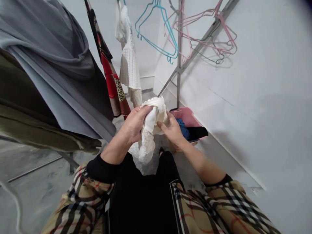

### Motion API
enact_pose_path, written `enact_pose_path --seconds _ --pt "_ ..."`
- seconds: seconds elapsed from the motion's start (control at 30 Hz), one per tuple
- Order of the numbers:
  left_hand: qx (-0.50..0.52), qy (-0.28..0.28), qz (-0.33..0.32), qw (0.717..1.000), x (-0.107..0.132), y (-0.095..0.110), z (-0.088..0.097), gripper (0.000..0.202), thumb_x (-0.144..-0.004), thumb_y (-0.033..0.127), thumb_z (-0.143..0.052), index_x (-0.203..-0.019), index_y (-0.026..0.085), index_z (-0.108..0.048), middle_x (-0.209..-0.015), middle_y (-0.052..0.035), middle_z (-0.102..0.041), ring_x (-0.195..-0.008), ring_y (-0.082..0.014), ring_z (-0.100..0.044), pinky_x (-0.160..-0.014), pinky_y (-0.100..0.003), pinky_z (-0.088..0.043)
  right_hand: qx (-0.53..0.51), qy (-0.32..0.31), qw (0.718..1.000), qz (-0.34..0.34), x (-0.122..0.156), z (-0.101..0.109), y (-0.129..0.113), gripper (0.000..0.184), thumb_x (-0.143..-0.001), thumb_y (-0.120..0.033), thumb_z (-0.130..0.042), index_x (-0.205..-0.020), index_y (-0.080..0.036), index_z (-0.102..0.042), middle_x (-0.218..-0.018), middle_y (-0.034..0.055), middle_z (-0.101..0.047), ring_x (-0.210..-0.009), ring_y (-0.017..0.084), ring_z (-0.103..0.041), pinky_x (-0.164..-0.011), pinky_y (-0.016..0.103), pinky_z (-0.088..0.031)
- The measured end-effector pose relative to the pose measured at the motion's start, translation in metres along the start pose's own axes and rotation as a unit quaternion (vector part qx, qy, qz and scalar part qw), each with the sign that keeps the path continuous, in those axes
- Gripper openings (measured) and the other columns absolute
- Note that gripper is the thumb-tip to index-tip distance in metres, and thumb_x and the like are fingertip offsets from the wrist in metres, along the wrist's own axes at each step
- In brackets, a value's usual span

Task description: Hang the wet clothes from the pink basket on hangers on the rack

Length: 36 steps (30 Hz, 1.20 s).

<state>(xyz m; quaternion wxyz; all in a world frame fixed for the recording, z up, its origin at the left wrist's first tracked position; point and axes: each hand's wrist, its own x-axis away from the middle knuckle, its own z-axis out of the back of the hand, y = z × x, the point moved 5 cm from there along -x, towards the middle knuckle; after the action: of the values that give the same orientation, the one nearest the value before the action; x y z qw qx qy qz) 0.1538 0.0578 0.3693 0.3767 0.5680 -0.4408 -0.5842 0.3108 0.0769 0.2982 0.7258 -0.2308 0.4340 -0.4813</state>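
A crumpled white garment (148,143) is held up in front of me, its lower part hanging in a bunched, textured fold. My left hand (136,125) is closed on its left side, with the thumb lying over the cloth near the top. On the other side, my right hand (173,129) grips the fabric between thumb and fingers. Parts of the fingers of both hands are hidden behind the cloth. What kind of garment it is does not show.
A pink basket (191,117) with blue and black clothes stands by the right wall. Blue hangers (158,48) and pink hangers (204,40) hang on a metal rack (179,65). Grey cloth (56,65), a red patterned garment (109,81) and a white knit (130,65) hang leftward.
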Motion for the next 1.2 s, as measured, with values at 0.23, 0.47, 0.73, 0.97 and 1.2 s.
enact_pose_path --seconds 0.23,0.47,0.73,0.97,1.2 --pt "-0.106 0.033 0.007 0.994 -0.004 0.006 0.036 0.033 -0.082 0.040 -0.061 -0.099 0.014 -0.072 -0.081 -0.0047 -0.074 -0.072 -0.0163 -0.067 -0.066 -0.026 -0.053 0.253 0.051 0.965 -0.037 -0.036 0.049 0.010 0.045 -0.073 -0.008 -0.048 -0.112 -0.019 -0.068 -0.117 0.0078 -0.069 -0.115 0.027 -0.057 -0.103 0.041 -0.041" --pt "-0.518 0.089 -0.062 0.848 -0.011 0.018 0.079 0.033 -0.082 0.023 -0.055 -0.110 0.028 -0.073 -0.102 -0.0032 -0.073 -0.094 -0.0234 -0.065 -0.078 -0.032 -0.048 0.309 0.021 0.950 -0.037 -0.057 0.110 -0.015 0.049 -0.069 -0.008 -0.051 -0.111 -0.024 -0.070 -0.106 0.0016 -0.074 -0.104 0.026 -0.065 -0.093 0.042 -0.049" --pt "-0.618 0.130 -0.094 0.770 -0.017 0.022 0.080 0.035 -0.082 0.020 -0.052 -0.108 0.026 -0.074 -0.104 -0.0074 -0.069 -0.098 -0.0280 -0.057 -0.077 -0.038 -0.044 0.306 0.006 0.952 -0.026 -0.067 0.141 -0.051 0.051 -0.065 -0.006 -0.049 -0.106 -0.027 -0.073 -0.099 -0.0015 -0.075 -0.095 0.023 -0.068 -0.084 0.036 -0.050" --pt "-0.288 0.106 -0.033 0.951 -0.015 0.013 0.092 0.031 -0.074 0.023 -0.058 -0.100 0.017 -0.074 -0.094 -0.0062 -0.072 -0.081 -0.0181 -0.063 -0.072 -0.027 -0.047 0.247 -0.099 0.964 -0.020 -0.063 0.137 -0.042 0.047 -0.069 -0.011 -0.046 -0.105 -0.024 -0.072 -0.101 0.0001 -0.074 -0.094 0.021 -0.068 -0.083 0.031 -0.051" --pt "0.093 0.056 0.238 0.965 0.020 0.004 0.065 0.030 -0.058 0.028 -0.072 -0.085 0.015 -0.075 -0.065 -0.0019 -0.069 -0.049 -0.0105 -0.055 -0.049 -0.021 -0.042 0.131 -0.348 0.928 0.010 -0.060 0.112 -0.045 0.032 -0.076 -0.029 -0.057 -0.102 -0.022 -0.074 -0.102 0.0037 -0.074 -0.095 0.024 -0.068 -0.082 0.031 -0.053"
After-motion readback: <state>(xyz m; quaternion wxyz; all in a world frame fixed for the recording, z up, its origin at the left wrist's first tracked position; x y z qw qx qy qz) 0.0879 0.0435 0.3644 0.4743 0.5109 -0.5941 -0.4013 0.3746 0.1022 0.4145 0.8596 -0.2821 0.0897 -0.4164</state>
